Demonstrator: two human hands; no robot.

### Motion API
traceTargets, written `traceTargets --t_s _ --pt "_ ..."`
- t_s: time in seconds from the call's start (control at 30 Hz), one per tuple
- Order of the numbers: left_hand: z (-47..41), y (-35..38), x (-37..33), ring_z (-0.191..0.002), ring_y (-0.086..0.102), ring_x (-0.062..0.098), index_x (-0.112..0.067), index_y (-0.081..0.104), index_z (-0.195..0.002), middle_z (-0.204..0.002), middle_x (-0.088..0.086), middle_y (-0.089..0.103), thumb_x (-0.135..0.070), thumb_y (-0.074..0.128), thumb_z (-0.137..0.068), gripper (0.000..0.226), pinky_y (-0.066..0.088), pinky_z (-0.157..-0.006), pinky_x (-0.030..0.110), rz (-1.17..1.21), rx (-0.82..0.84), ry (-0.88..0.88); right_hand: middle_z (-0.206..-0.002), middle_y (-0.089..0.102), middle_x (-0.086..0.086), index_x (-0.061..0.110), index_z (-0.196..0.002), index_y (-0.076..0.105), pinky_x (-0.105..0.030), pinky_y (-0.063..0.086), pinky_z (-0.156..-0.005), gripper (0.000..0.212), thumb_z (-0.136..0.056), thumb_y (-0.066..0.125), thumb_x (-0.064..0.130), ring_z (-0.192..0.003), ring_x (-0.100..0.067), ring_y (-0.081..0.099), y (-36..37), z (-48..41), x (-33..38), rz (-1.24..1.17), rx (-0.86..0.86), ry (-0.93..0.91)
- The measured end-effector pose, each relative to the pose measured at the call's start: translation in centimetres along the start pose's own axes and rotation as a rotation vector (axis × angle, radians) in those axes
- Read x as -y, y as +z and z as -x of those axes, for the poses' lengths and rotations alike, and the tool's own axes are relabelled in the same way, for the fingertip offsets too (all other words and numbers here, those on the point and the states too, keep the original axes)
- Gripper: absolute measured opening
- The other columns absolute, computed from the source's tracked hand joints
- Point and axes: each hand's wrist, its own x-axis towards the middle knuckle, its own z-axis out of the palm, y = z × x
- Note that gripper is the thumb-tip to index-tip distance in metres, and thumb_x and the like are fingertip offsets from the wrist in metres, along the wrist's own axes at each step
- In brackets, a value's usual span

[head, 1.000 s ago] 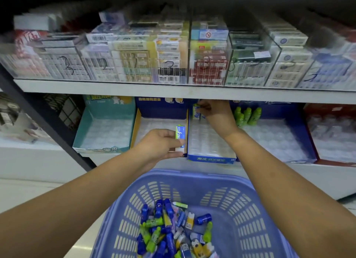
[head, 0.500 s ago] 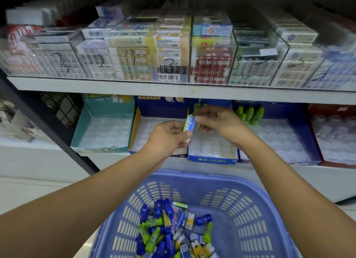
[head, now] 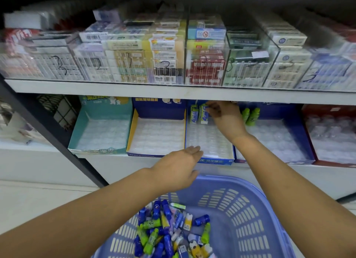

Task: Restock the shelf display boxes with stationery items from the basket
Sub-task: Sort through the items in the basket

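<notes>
Upper white shelf board (head: 115, 88) is carrying a row of clear acrylic bins (head: 250, 72) side by side along its front edge; bins are showing hand-marked digits on their fronts and are packed with small boxed goods. Lower white shelf board (head: 119, 167) is carrying five open display boxes in one row, neighbours touching or just beside each other: teal cardboard display box (head: 106, 105) at left; blue display box with yellow inner walls (head: 159, 109) next; narrow blue display box (head: 215, 161) sitting further forward than its neighbours; wide blue display box (head: 297, 130); red display box (head: 327, 111) running out of frame at right; each is holding a clear plastic insert tray.
</notes>
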Motion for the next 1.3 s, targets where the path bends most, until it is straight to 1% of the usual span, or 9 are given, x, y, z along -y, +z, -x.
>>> traceTargets --t_s 0.13,0.53,0.63,0.7,0.8,0.93,1.03,1.17,1.3 --pt "0.1 -0.1 0.2 -0.147 0.011 0.012 -0.014 0.014 -0.152 -0.16 0.001 0.008 -0.025 0.042 -0.099 0.061 0.016 -0.118 0.026 -0.009 0.01 0.014 -0.098 0.069 -0.014 0.002 -0.103 0.066 -0.028 0.047 -0.083 0.019 -0.092 0.058 0.014 -0.091 -0.025 0.064 0.4 -0.7 -0.2 0.047 -0.057 -0.059" --pt "0.4 -0.2 -0.2 -0.146 0.013 0.012 -0.014 0.017 -0.151 -0.16 0.001 0.012 -0.024 0.042 -0.099 0.059 0.018 -0.117 0.026 -0.016 -0.006 0.007 -0.104 0.064 -0.016 0.001 -0.098 0.065 -0.034 0.048 -0.08 0.016 -0.09 0.055 0.009 -0.095 -0.03 0.06 0.5 -0.6 -0.1 0.333 0.164 -0.042" --pt "1.5 0.1 -1.1 -0.133 0.038 0.015 -0.012 0.04 -0.14 -0.146 0.002 0.041 -0.025 0.042 -0.099 0.043 0.033 -0.107 0.026 0.05 -0.169 0.038 -0.118 0.057 -0.013 0.009 -0.115 0.062 -0.029 0.043 -0.083 0.026 -0.09 0.058 0.018 -0.105 -0.028 0.056 -0.7 0.5 1.8 0.387 0.189 -0.003" --pt "2.3 0.5 -1.5 -0.108 0.054 0.019 -0.013 0.057 -0.116 -0.117 0.004 0.059 -0.026 0.044 -0.097 0.026 0.042 -0.088 0.029 0.087 -0.236 0.028 -0.098 0.062 -0.008 0.011 -0.106 0.063 -0.028 0.042 -0.072 0.023 -0.086 0.065 0.022 -0.088 -0.023 0.058 -1.5 3.2 3.3 0.236 0.149 0.029" --pt "3.9 1.8 -1.5 -0.09 0.058 0.023 -0.013 0.059 -0.101 -0.099 0.006 0.065 -0.026 0.045 -0.095 0.02 0.043 -0.074 0.032 0.038 -0.087 -0.069 -0.067 0.058 0.005 0.016 -0.08 0.064 -0.027 0.046 -0.058 0.014 -0.081 0.07 0.028 -0.055 -0.008 0.054 -1.9 8.5 4.8 0.03 0.473 0.135" --pt "6.0 4.4 -0.3 -0.095 0.059 0.025 -0.016 0.06 -0.109 -0.104 0.007 0.066 -0.023 0.044 -0.094 0.023 0.043 -0.074 0.029 -0.012 0.171 -0.177 -0.088 0.072 -0.01 0.008 -0.092 0.07 -0.028 0.048 -0.064 0.026 -0.085 0.065 0.033 -0.066 -0.019 0.062 2.0 13.9 3.7 0.257 0.984 0.158" --pt "6.4 6.6 0.3 -0.103 0.057 0.024 -0.015 0.059 -0.114 -0.111 0.007 0.063 -0.022 0.046 -0.094 0.024 0.043 -0.079 0.03 0.023 0.237 -0.252 -0.098 0.066 -0.022 -0.002 -0.096 0.067 -0.031 0.042 -0.068 0.029 -0.087 0.062 0.025 -0.081 -0.025 0.06 5.7 17.6 0.8 0.351 1.068 0.249" --pt "5.3 10.8 0.2 -0.112 0.055 0.029 -0.008 0.059 -0.118 -0.121 0.014 0.06 -0.02 0.047 -0.095 0.029 0.045 -0.09 0.032 0.127 0.253 -0.325 -0.072 0.049 -0.016 0.013 -0.068 0.052 -0.025 0.034 -0.058 0.024 -0.092 0.054 0.016 -0.08 -0.023 0.049 8.5 21.9 -4.4 0.385 1.139 0.358" --pt "3.7 16.0 0.0 -0.113 0.055 0.032 -0.003 0.057 -0.122 -0.127 0.018 0.057 -0.008 0.046 -0.092 0.032 0.044 -0.09 0.034 0.257 0.269 -0.4 -0.098 0.056 -0.013 0.008 -0.103 0.063 -0.024 0.039 -0.081 0.018 -0.089 0.052 0.011 -0.088 -0.011 0.042 9.8 23.7 -7.4 0.348 1.104 0.447"
